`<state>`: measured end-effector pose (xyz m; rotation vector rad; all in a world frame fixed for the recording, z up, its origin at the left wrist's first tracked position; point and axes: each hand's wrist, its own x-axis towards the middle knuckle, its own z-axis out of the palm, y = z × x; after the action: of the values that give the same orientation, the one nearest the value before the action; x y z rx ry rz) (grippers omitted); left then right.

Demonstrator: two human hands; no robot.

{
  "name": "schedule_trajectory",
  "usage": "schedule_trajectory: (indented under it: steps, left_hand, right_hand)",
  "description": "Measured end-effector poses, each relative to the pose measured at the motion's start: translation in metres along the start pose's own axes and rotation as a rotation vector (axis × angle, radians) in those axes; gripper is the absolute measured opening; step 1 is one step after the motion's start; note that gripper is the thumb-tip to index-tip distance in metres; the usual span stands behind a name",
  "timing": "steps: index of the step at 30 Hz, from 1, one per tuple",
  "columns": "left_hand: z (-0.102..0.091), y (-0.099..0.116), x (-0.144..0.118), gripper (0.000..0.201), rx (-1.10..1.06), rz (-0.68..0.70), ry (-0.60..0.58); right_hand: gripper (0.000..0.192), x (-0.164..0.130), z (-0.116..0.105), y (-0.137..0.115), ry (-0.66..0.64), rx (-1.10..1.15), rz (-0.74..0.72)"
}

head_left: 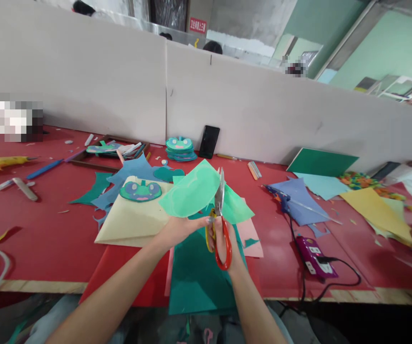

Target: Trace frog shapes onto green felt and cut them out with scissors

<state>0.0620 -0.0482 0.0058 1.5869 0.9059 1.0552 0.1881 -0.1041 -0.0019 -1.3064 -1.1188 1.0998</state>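
The left hand (180,228) grips a light green sheet (191,191) above the tabletop (48,234) while the right hand (223,239) works scissors (220,210) into its edge; finished frog faces (180,148) lie stacked behind, cutting unfinished.

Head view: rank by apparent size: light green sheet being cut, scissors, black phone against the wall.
1. light green sheet, in the left hand
2. scissors, in the right hand
3. black phone; farther away, so true size is unsure.

Paper stack (180,149) left of phone (209,142) (against divider (263,114)), glue gun (281,198) & power strip (315,258) far rt.
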Motion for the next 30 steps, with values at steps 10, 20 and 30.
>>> schedule_trajectory:
  steps: [10,20,30]
  left_hand:
    - [-0.004,0.008,0.009,0.038,-0.081,0.052,0.214]
    - [-0.006,0.018,0.001,0.038,0.062,0.003,0.186]
    - [-0.005,0.017,-0.001,0.038,0.147,0.015,0.138]
  right_hand:
    - [0.04,0.001,0.003,0.017,-0.092,0.03,-0.007]
    - [0.054,0.0,0.009,0.003,-0.096,-0.009,0.004]
    - [0.054,-0.001,0.006,-0.005,-0.071,-0.013,0.019]
